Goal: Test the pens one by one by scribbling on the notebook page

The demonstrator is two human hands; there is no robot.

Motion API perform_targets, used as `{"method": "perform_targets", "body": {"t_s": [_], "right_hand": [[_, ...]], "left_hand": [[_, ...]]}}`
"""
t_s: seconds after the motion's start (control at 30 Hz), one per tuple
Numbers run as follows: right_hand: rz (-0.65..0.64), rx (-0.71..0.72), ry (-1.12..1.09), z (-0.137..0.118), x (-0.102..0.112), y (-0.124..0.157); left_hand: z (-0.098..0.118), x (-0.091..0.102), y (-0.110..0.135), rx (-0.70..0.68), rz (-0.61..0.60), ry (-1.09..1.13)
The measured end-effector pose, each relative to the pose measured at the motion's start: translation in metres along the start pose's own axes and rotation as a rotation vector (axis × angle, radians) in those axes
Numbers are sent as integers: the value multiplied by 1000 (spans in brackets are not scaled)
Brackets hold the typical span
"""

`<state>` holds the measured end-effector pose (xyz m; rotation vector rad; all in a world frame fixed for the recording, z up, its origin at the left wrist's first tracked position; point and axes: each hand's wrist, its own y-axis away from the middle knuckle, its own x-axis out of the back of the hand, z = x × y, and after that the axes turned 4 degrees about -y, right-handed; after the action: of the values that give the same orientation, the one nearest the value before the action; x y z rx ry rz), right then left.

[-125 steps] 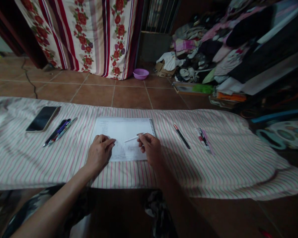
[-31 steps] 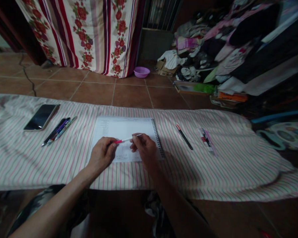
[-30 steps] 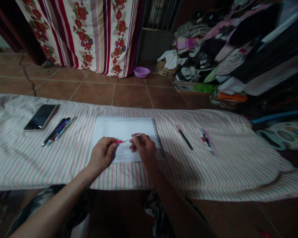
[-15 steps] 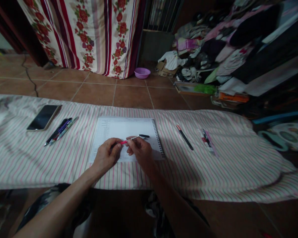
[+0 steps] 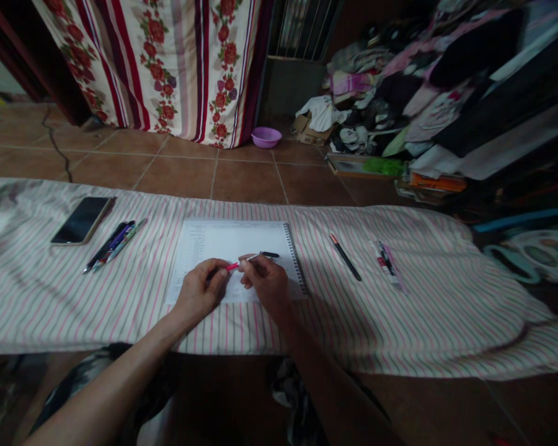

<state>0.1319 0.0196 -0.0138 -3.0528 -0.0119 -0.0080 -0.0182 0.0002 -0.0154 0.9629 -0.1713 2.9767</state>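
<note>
Over a spiral notebook with a printed or written sheet at its left, both my hands meet at a slim pen. My left hand pinches the pen's pink end between thumb and fingers. The thumb and fingers of my right hand are closed around its pale part, and a black end sticks out past them. Whether the pink part is a separate cap, I cannot tell. To the right lies a black pen with an orange end, on the striped cloth.
A phone and several pens lie left of the notebook. Farther right sits a clear pouch with small items. Beyond the cloth are a tiled floor, a purple basin, a floral curtain and piled clothes.
My right hand has shifted very slightly to the right along the pen, and a little of the pale part shows beside the pink. My left hand stays in place.
</note>
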Motion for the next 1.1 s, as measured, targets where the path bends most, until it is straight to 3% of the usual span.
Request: {"method": "perform_targets", "body": {"t_s": [0.37,0.73,1.1], "right_hand": [[10,-17,-43,-2,-1,1],[-53,121,212,-3,5,5],[-45,77,130,-2,1,6]], "left_hand": [[-4,-2,-1,51,-1,158],[-3,-3,-1,8,32,133],[-3,-4,-2,18,38,128]]}}
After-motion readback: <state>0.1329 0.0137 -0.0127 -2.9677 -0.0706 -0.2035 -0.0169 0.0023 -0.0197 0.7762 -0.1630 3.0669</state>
